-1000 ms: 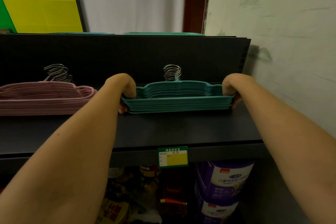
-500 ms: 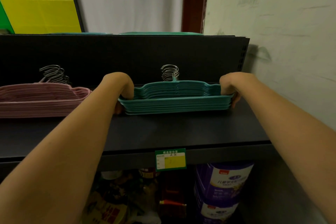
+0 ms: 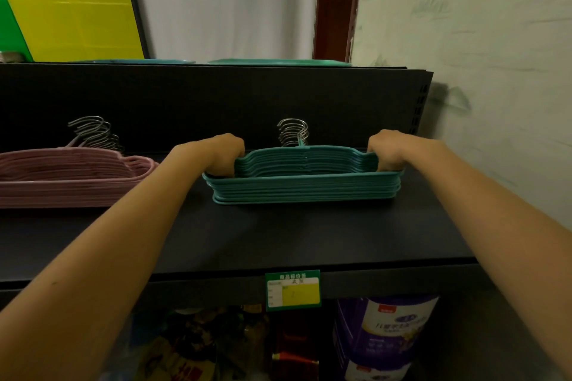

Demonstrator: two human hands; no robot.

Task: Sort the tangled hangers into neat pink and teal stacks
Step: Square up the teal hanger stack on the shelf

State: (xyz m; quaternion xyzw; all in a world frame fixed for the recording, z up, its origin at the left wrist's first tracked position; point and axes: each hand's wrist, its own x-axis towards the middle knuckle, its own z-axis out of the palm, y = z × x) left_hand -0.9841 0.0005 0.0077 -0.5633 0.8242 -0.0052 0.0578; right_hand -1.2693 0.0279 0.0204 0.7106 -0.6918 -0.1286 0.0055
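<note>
Teal stack (image 3: 305, 182) sits right of centre on dark shelf (image 3: 278, 241), hooks toward the far back panel. Left hand (image 3: 221, 153) grips its left end, right hand (image 3: 387, 151) its right end, fingers (image 3: 218, 168) curled round the hangers. Pink stack (image 3: 68, 176) lies apart at left. Price tag (image 3: 292, 291) on shelf's near edge
</note>
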